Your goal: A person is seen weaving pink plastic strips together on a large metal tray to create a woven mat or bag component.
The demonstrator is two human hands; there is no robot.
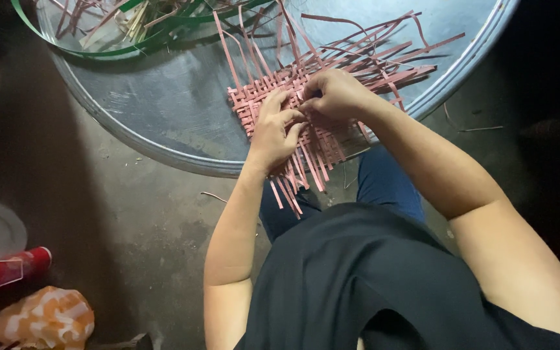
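- A flat woven mat (293, 110) of thin pink strips lies on the rim of a wide, shallow, dull grey metal tray (163, 104), loose strip ends fanning outward.
- The left hand (275, 129) lies flat on the weave, fingers spread, pressing it down.
- The right hand (335, 94) has fingers pinched narrow on one pink strip.
- Green strips (118, 45) curl at the tray's far edge.
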